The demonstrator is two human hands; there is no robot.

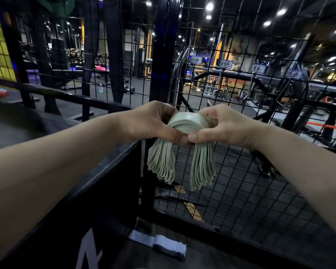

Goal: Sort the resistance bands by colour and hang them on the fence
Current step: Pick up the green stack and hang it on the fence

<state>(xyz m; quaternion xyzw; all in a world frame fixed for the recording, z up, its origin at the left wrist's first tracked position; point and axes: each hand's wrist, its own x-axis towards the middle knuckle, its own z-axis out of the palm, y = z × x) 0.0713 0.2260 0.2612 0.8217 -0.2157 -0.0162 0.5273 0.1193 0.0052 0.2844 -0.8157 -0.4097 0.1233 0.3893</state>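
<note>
Centre frame: my left hand (151, 122) and right hand (221, 126) pinch the folded pale-green resistance bands (182, 152), ends drooping, ready to drape over the wire-mesh fence (250, 171).

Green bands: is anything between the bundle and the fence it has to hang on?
Nothing visible. The left hand and right hand pinch the folded green bands right in front of the wire fence, ends hanging free. Whether the bundle already touches the mesh cannot be told.

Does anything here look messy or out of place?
Nothing much. The left hand and right hand pinch a tidy bundle of green bands before the fence; only a white stack lies low down, unhung.
</note>
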